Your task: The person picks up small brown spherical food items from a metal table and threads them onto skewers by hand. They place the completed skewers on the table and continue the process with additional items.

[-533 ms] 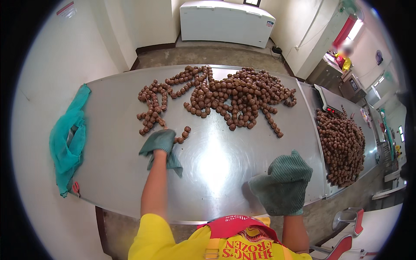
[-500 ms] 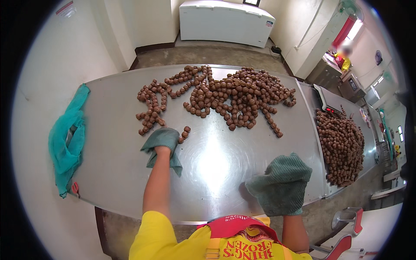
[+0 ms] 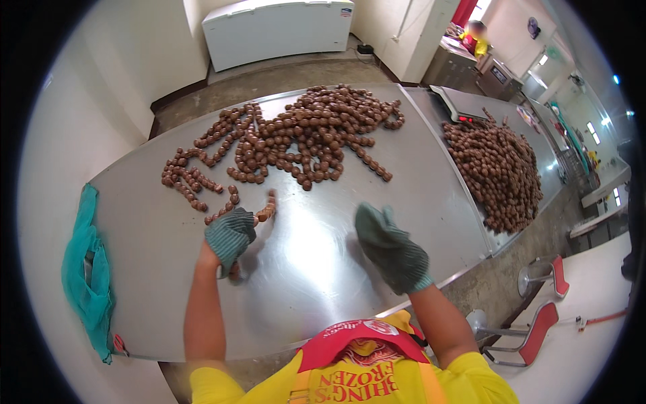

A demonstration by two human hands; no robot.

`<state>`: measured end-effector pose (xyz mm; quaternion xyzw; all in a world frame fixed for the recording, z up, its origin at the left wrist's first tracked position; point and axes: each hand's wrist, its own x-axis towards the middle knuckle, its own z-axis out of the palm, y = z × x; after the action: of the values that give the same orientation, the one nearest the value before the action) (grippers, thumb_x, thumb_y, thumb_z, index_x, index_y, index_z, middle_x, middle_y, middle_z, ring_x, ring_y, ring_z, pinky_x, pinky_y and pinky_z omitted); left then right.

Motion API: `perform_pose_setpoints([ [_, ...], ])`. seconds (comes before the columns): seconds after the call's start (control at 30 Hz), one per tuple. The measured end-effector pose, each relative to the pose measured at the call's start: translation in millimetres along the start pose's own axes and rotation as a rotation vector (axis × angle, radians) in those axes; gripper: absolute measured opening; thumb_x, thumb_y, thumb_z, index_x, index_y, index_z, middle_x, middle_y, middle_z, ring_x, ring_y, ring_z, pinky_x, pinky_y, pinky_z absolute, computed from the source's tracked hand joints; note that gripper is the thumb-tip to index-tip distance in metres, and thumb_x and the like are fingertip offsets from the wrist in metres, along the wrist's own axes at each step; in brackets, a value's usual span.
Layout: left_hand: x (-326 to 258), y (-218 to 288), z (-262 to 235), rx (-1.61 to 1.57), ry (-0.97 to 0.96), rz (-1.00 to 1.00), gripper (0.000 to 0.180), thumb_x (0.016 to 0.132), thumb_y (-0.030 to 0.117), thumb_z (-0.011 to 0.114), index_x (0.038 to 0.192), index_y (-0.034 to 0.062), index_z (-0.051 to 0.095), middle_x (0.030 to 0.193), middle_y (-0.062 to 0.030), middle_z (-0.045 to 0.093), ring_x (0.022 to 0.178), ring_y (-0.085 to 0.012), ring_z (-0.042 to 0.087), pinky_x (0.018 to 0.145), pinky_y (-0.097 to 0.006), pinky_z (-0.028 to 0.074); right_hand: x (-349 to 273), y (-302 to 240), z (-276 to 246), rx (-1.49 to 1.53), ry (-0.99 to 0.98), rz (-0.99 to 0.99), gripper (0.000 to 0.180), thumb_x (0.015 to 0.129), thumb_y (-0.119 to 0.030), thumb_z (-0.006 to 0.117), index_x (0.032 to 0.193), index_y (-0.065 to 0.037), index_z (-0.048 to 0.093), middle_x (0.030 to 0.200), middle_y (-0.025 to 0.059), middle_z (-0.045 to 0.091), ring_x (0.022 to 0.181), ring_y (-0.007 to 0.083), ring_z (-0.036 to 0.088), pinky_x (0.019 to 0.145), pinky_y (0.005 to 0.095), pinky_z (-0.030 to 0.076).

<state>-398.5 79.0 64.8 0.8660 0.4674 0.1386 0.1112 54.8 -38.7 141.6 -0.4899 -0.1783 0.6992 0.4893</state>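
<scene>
My left hand (image 3: 231, 237), covered by a ribbed grey-green cloth, is closed on a short string of round brown sausage links (image 3: 267, 207). The links stick out past the cloth, and one more brown bit shows below the hand. My right hand (image 3: 390, 250), covered by a similar cloth like a mitt, is raised over the table's right half. Its covered fingers look stretched out, with the thumb side a little apart, and nothing shows in it. Beyond my hands, a heap of linked brown sausages (image 3: 316, 128) lies on the metal table (image 3: 155, 289), with looser strings trailing left.
To the right, another big sausage pile (image 3: 494, 175) lies on an adjoining table beside a scale (image 3: 457, 108). Teal netting (image 3: 87, 276) and red-handled scissors (image 3: 120, 345) are at the left edge. A white chest freezer (image 3: 279, 34), red chairs (image 3: 538, 323) and another person (image 3: 474, 44) are farther off.
My view has swung right. My left hand has closed on the short string of links and tilted it up. My right hand has moved inward and forward, its cloth now narrower around it.
</scene>
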Motion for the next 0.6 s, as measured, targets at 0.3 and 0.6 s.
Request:
perform_pose_setpoints([
  [0.3, 41, 191, -111, -0.295, -0.339, -0.393, 0.027, 0.096, 0.022, 0.092, 0.122, 0.0133, 0.093, 0.103, -0.0081, 0.089, 0.070, -0.0241, 0.081, 0.069, -0.042, 0.066, 38, 29, 66, -0.780, -0.494, -0.729, 0.042, 0.119, -0.051, 0.086, 0.139, -0.015, 0.079, 0.085, 0.0019, 0.068, 0.060, 0.0146, 0.060, 0.051, 0.0372, 0.050],
  [0.6, 32, 221, -76, -0.249, -0.234, -0.168, 0.028, 0.088, 0.023, 0.096, 0.114, 0.0141, 0.092, 0.099, -0.0066, 0.090, 0.081, -0.0247, 0.085, 0.075, -0.042, 0.066, 16, 50, -18, -0.767, -0.667, -0.304, 0.037, 0.125, -0.050, 0.073, 0.133, -0.014, 0.075, 0.081, 0.0016, 0.067, 0.063, 0.0160, 0.066, 0.059, 0.0382, 0.058],
])
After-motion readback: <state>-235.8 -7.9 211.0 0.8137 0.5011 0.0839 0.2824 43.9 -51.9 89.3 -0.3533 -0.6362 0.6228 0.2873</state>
